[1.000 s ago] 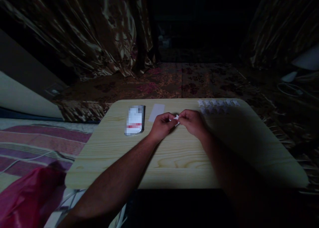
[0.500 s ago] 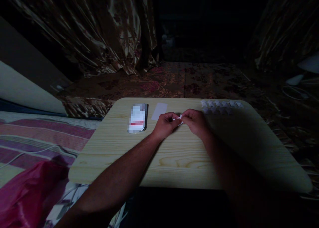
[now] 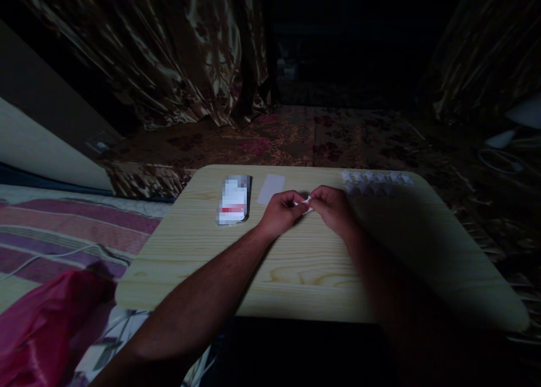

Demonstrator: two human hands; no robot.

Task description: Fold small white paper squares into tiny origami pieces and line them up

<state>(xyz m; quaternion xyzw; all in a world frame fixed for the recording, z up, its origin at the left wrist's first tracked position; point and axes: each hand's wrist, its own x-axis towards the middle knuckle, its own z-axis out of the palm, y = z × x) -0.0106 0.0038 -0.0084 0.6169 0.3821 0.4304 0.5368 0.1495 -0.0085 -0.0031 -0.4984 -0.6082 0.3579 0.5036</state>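
Between my two hands is a small piece of white folded paper (image 3: 304, 206), mostly covered by the fingers. My left hand (image 3: 282, 211) pinches it from the left, thumb towards the right. From the other side my right hand (image 3: 332, 205) grips its right end between thumb and fingertips. Both hands are just above the middle of the wooden table (image 3: 313, 268). Behind my left hand lies a flat white sheet of paper (image 3: 271, 189). Several small folded paper pieces (image 3: 372, 177) sit in two rows beyond my right hand.
A phone (image 3: 234, 200) with a blurred-out screen lies on the table's left part. Left of the table are a striped bedspread (image 3: 63, 235) and a pink bag or cloth (image 3: 46, 325). Patterned curtains (image 3: 203, 49) hang behind, and a white lamp (image 3: 526, 112) stands at far right.
Both hands keep their hold on the folded paper, with only a very slight shift of the fingers. The view has moved a little; the other things on the table stay put.
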